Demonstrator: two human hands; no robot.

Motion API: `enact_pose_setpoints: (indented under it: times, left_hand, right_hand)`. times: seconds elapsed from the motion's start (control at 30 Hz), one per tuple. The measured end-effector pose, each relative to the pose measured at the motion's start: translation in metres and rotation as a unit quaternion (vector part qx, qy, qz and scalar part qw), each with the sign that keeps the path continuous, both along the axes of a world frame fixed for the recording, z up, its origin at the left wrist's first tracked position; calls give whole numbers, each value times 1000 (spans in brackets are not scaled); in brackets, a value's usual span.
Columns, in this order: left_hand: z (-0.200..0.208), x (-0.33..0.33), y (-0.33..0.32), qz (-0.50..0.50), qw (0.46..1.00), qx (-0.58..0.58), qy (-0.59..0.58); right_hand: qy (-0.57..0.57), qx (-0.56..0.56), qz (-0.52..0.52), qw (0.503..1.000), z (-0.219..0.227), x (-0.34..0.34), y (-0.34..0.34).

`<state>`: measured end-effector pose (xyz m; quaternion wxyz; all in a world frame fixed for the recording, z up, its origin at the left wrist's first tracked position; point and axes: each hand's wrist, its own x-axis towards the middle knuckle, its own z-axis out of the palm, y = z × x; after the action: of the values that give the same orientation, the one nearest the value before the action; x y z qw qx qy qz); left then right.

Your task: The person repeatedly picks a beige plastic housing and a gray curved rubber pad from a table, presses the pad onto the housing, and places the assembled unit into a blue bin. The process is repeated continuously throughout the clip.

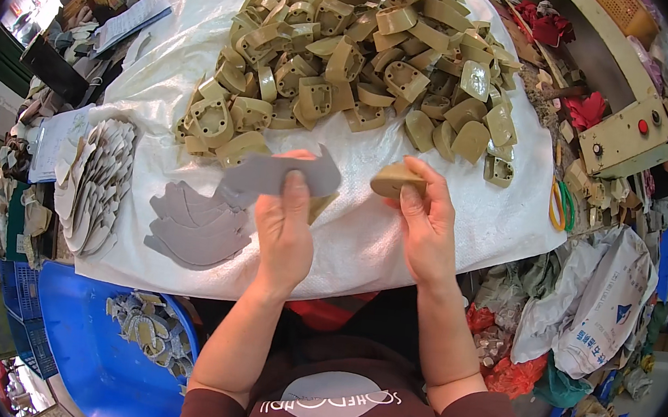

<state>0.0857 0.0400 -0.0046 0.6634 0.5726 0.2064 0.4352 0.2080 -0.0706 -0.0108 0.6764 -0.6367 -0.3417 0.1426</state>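
Observation:
My left hand [287, 224] is closed, its thumb pressing a flat grey cut-out piece [313, 176] with a curved outline. Part of a tan block [323, 206] shows behind that hand; whether the fingers also grip it is hidden. Between thumb and fingers, my right hand [429, 218] pinches a tan shoe heel [387, 180], held up over the white sheet [362, 252] and apart from the grey piece. A fanned stack of grey cut-out pieces [195, 229] lies on the sheet left of my left hand.
A large heap of tan shoe heels [341, 63] covers the table's far side. Pale cut-out pieces [95, 183] are stacked at the left. Below them is a blue tub [82, 361] with scraps. Tape rolls [566, 207], a control box [628, 138] and plastic bags [600, 310] are at the right.

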Motion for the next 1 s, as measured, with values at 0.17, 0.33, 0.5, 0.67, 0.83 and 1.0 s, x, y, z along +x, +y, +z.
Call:
enact_pose_setpoints:
  times: [0.17,0.33,0.5,0.67,0.83,1.0]
  left_hand:
    - [-11,1,15,0,897,346,274]
    - [-3,-7,15,-33,935,275,222]
    - [7,-32,3,-69,996,-51,-1]
    - [3,-60,-20,-70,966,-237,-81]
    - [-9,-75,-42,-73,952,-288,-73]
    - [3,-81,-49,-115,952,-267,-91]
  right_hand:
    - [-238,-137,45,961,20,8,-17]
    - [-341,-168,38,924,1,7,-20]
    - [-338,-151,21,929,-1,3,-24]
    - [-126,-36,104,986,19,-21,-33]
    - [-164,110,156,968,30,-59,-10]
    - [-283,158,126,938,10,-67,0]
